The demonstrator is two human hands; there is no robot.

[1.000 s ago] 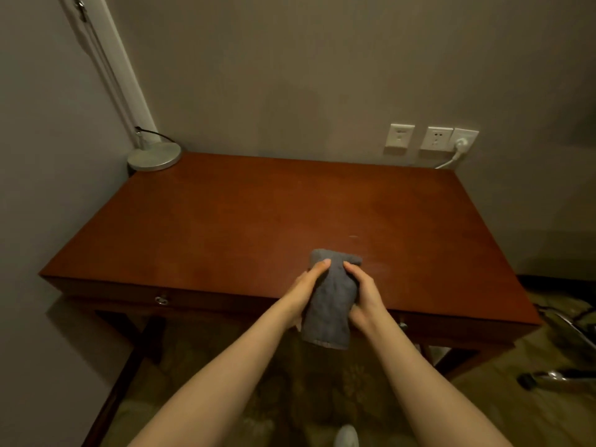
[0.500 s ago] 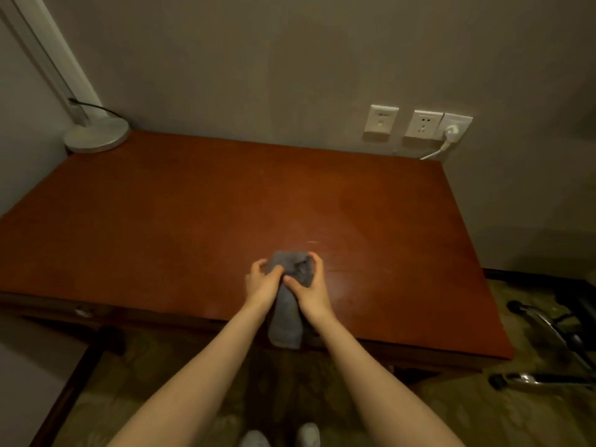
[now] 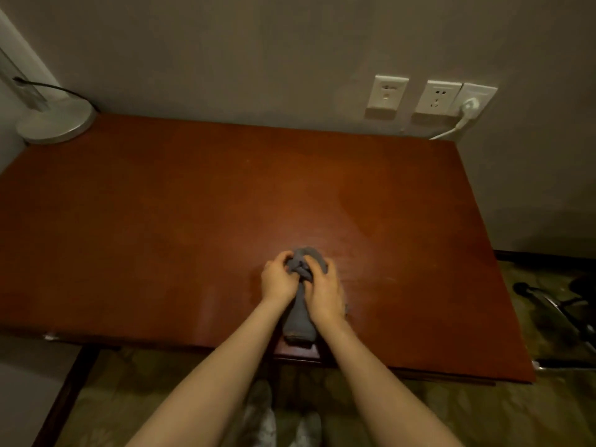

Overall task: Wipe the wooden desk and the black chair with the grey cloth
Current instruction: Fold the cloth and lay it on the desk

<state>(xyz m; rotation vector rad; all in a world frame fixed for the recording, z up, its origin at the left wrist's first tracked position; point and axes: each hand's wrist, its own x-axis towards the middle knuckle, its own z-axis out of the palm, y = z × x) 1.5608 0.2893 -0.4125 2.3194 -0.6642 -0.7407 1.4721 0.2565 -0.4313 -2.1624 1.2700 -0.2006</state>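
Both hands (image 3: 303, 283) grip bunched grey cloth (image 3: 300, 312) over wooden desk (image 3: 161, 214)

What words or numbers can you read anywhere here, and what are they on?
No text here can be read.
The leftmost white wall plate has a small dark mark near its top, too blurred to read.
The grey cloth, the reddish-brown wooden desk and the round silver lamp base show no writing.
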